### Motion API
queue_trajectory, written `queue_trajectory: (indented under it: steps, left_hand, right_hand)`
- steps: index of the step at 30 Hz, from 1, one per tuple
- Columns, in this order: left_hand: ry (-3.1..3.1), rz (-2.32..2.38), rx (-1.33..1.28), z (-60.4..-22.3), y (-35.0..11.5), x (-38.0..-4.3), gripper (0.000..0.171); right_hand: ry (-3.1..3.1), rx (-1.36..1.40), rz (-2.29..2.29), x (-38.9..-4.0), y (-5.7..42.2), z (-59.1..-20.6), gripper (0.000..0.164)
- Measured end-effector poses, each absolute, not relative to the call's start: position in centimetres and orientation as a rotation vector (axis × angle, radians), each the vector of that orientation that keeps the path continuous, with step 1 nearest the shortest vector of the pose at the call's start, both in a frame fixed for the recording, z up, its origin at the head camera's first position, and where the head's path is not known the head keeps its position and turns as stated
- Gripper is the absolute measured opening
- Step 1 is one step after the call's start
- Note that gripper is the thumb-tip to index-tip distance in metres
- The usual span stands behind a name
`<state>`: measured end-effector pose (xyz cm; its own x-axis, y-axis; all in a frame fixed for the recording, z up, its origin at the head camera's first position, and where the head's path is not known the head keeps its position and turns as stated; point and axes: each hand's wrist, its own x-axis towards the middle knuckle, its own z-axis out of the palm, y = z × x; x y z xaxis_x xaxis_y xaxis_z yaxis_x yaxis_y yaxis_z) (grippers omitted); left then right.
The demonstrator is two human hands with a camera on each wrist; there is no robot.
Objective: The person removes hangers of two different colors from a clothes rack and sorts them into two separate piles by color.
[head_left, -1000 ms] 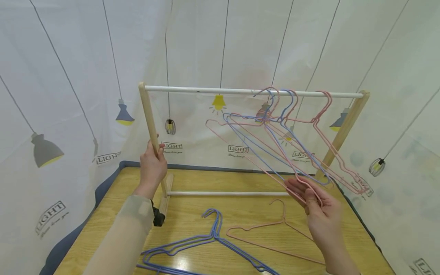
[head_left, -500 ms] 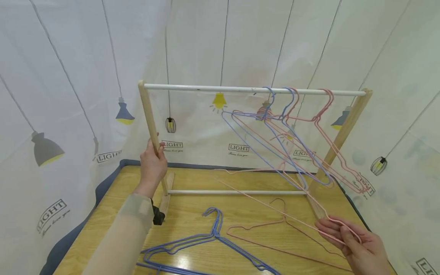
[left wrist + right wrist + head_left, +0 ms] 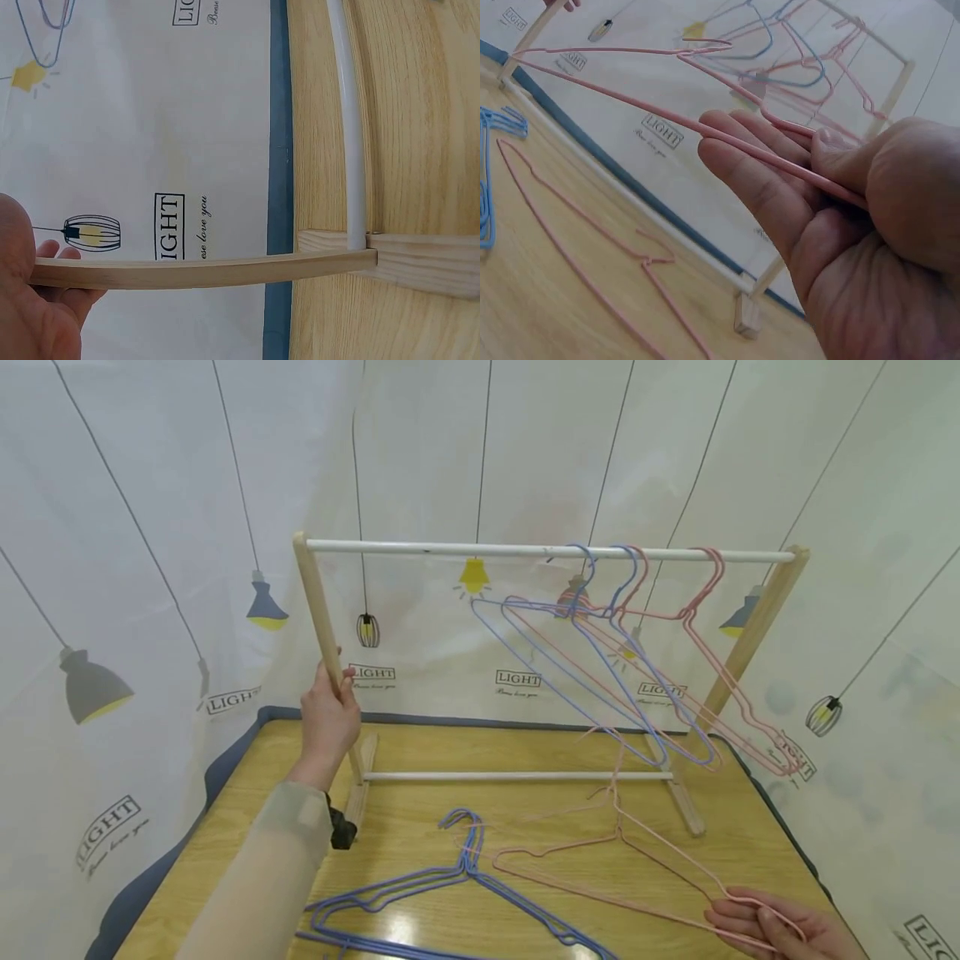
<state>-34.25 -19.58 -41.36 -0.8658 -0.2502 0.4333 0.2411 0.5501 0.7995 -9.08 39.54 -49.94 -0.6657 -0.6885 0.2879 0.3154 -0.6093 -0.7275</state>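
A pink wire hanger (image 3: 652, 112) is held by one end in my right hand (image 3: 787, 928), low at the right of the head view. Thumb and fingers pinch its corner, and its hook points away, beneath the rack's hanging hangers. My left hand (image 3: 330, 720) grips the left wooden post (image 3: 314, 595) of a small clothes rack, partway up. On the rack's white top rail (image 3: 450, 548) hang blue hangers (image 3: 587, 568) and pink hangers (image 3: 686, 612), all toward the right half. Another pink hanger (image 3: 619, 836) lies on the table, partly behind the held one in the head view.
Several blue hangers (image 3: 468, 865) lie stacked on the wooden table (image 3: 225, 843) at front centre. A white lower rail (image 3: 510, 776) joins the rack's wooden feet (image 3: 686, 803). Behind stands a pale curtain (image 3: 420, 460) printed with lamps.
My right hand has drawn the pink hanger off the top rail, down and to the right, toward the table's front. My left hand has stayed on the post.
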Motion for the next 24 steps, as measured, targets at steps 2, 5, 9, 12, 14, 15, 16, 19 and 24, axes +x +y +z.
queue_trajectory:
  steps: [2, 5, 9, 12, 14, 15, 16, 19, 24]
  left_hand:
    - [-2.278, -1.285, 0.005, -41.3, -19.6, -34.3, 0.053]
    - [-2.276, -1.281, 0.002, -41.3, -19.6, -34.3, 0.053]
    - [-2.277, -1.267, 0.001, -41.4, -19.6, -34.3, 0.053]
    - [-2.272, -1.259, 0.003, -41.4, -19.7, -34.3, 0.052]
    - [-2.268, -1.254, 0.005, -41.4, -19.8, -34.4, 0.052]
    - [-2.268, -1.253, 0.007, -41.5, -19.8, -34.4, 0.052]
    - [-2.267, -1.253, 0.007, -41.5, -19.8, -34.4, 0.052]
    - [-2.280, -1.238, 0.009, -41.5, -19.8, -34.4, 0.052]
    - [-2.293, -1.239, 0.013, -41.6, -19.8, -34.4, 0.052]
  right_hand:
    - [0.855, -0.671, -2.242, -9.0, 40.2, -50.5, 0.056]
    - [0.859, -0.579, -2.217, -8.9, 41.3, -51.4, 0.056]
    - [0.853, -0.565, -2.211, -9.0, 42.6, -52.8, 0.056]
    - [0.799, -0.605, -2.210, -9.3, 43.6, -53.7, 0.055]
    - [0.760, -0.610, -2.215, -9.6, 44.2, -54.2, 0.054]
    - [0.755, -0.596, -2.222, -9.7, 44.5, -54.3, 0.053]
    - [0.763, -0.579, -2.232, -9.8, 44.7, -54.4, 0.052]
    - [0.781, -0.505, -2.257, -10.1, 45.2, -54.6, 0.049]
    - [0.841, -0.390, -2.255, -10.6, 45.3, -54.3, 0.044]
